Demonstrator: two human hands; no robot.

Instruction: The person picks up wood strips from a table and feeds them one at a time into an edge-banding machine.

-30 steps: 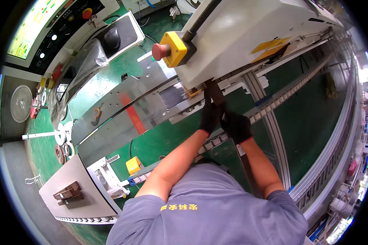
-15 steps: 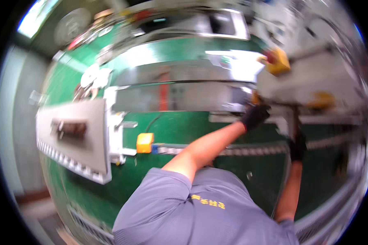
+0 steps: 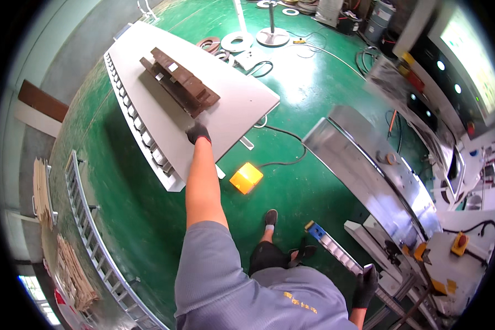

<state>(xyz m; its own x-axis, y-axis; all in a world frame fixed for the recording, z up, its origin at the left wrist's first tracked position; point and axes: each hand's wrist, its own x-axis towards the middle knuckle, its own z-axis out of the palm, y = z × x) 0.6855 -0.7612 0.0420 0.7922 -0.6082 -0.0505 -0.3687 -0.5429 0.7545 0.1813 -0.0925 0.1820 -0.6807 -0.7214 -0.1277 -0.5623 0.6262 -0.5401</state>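
My left hand [image 3: 198, 133], in a black glove, reaches out over a pale tabletop [image 3: 236, 93]. Its fingers look apart, though their tips are blurred, and nothing shows in them. Just past them lie long brown folded metal pieces [image 3: 181, 82], side by side; a small gap seems to separate hand and metal. Low on the right, my right hand [image 3: 365, 289], gloved in black too, is closed. A small pale end shows at its fingertips, but what it belongs to is hidden.
A yellow foot pedal box [image 3: 246, 177] with a cable sits on the green floor. Shiny sheet metal [image 3: 368, 176] slopes toward the machine at right, which carries a yellow box with a red button [image 3: 460, 243]. A grey ladder-like rack [image 3: 96, 242] lies at left.
My view has swung left, from the machine to the pale table. My left hand has left the machine's edge and now stretches over the tabletop, near the brown metal pieces.
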